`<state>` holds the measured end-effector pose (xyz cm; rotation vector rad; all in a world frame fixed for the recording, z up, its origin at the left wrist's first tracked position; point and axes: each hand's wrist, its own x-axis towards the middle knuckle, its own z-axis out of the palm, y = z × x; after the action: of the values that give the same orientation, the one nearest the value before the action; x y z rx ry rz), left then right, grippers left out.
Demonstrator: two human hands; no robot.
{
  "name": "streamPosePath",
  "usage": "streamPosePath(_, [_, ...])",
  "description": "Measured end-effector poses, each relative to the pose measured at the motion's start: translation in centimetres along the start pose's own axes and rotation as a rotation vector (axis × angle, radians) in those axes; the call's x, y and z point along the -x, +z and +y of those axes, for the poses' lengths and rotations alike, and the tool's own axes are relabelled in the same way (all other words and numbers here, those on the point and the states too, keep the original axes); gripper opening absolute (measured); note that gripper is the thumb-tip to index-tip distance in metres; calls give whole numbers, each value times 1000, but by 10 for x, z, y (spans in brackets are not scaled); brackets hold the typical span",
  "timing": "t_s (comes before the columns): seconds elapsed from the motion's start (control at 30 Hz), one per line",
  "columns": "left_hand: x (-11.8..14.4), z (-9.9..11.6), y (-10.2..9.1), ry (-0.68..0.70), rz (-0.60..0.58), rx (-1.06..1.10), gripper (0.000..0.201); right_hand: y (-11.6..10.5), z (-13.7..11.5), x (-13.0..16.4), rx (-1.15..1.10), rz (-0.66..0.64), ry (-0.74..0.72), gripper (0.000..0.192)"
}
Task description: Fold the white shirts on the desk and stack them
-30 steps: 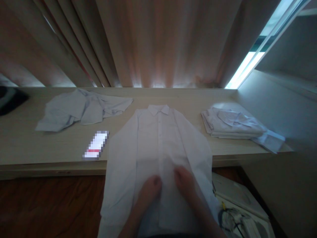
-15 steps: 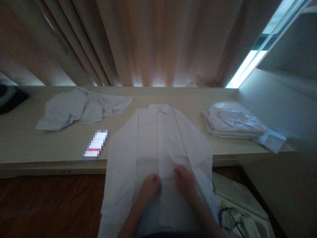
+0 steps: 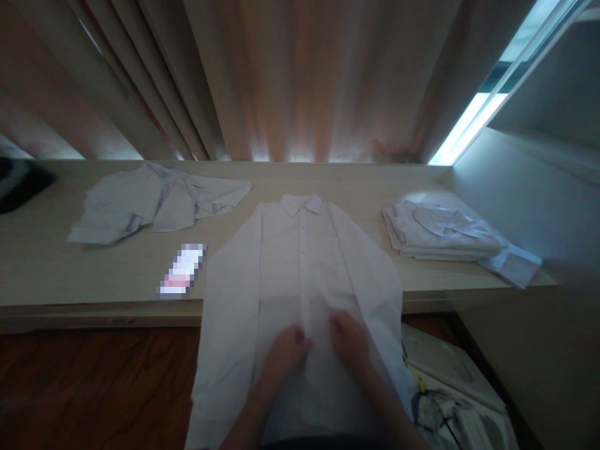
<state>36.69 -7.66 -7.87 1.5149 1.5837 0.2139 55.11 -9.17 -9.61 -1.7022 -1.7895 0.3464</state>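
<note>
Where the white shirt [image 3: 300, 262] overhangs the table [image 3: 70, 275], L hand [image 3: 285, 353] & R hand [image 3: 349, 340] seemingly pinch its placket.

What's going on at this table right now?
A person has a white long-sleeved button-up shirt spread front-up on the pale wooden table, its lower part hanging over the near edge. The left hand and right hand rest side by side on the shirt's front near the button strip. Whether either has a grip on the cloth is unclear. A crumpled pale shirt lies on the left, a stack of folded white shirts on the right.
</note>
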Motion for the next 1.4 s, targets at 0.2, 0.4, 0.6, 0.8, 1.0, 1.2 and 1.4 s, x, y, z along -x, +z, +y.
streamPosePath(0.2, [8,5,-3,7,6,-95,23,1,1,1,39,9,-6,19])
streamPosePath(0.4, [13,16,-10,8,-34,-207,21,5,4,2,29,24,-5,20])
streamPosePath(0.6, [11,13,-7,62,-18,-175,25,5,5,2,48,10,-7,21])
streamPosePath(0.8, [12,16,-9,50,-34,-208,25,5,4,1,49,-3,19,20])
streamPosePath(1.0, [15,14,-10,15,14,-222,27,3,-2,1,20,-18,31,23])
streamPosePath(1.2, [31,-3,-48,-14,79,-30,27,-35,-3,-5,14,132,-42,23])
streamPosePath(1.4, [38,-22,-96,-117,15,695,36,-60,30,-26,178,247,0,31])
